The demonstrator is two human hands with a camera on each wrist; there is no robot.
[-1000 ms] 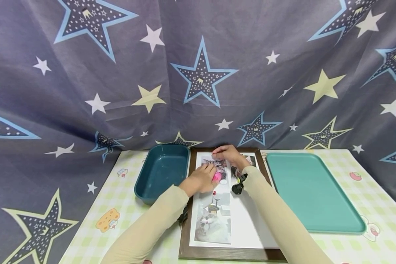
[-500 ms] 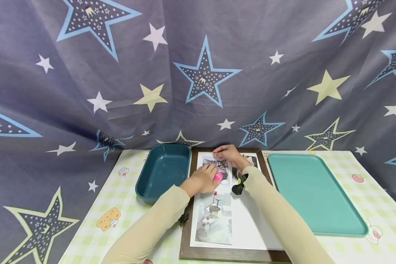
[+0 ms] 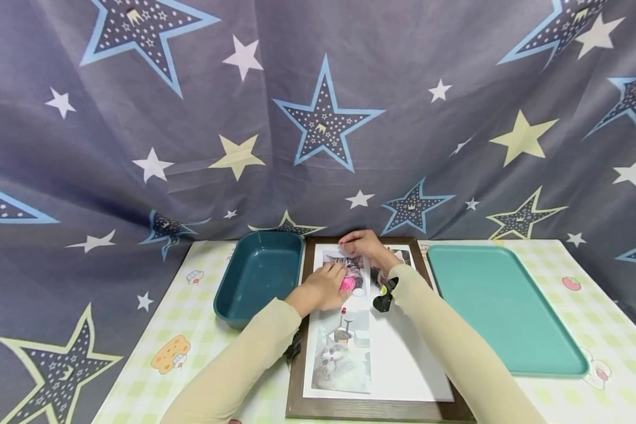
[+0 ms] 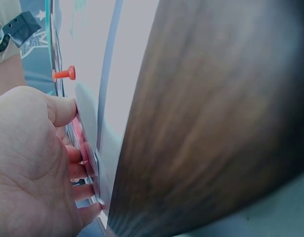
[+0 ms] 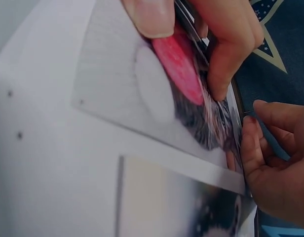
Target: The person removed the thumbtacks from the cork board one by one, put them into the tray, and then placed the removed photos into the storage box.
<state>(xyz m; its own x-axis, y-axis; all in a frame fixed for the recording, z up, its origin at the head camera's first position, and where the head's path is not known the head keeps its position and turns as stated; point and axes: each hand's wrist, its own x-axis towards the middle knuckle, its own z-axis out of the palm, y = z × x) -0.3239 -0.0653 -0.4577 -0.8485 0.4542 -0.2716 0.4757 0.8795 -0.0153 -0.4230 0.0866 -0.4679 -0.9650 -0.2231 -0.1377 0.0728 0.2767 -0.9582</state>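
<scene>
At the 12 o'clock end of a framed board (image 3: 318,406) on the counter (image 3: 588,277), the left hand (image 3: 323,288) presses a cat photo (image 3: 350,271) flat while the right hand (image 3: 365,244) pinches a thin pin (image 5: 270,133). A slip could prick fingers or skew the photo. The pin's tip is hidden.

Frame (image 3: 297,377) near edge cut off by head view's lower border. Photo strip (image 3: 344,330) upper part hidden beneath left hand (image 3: 323,288). Item pinched in right hand (image 3: 368,247) fingers too small to identify. Left wrist view heavily blurred.
</scene>
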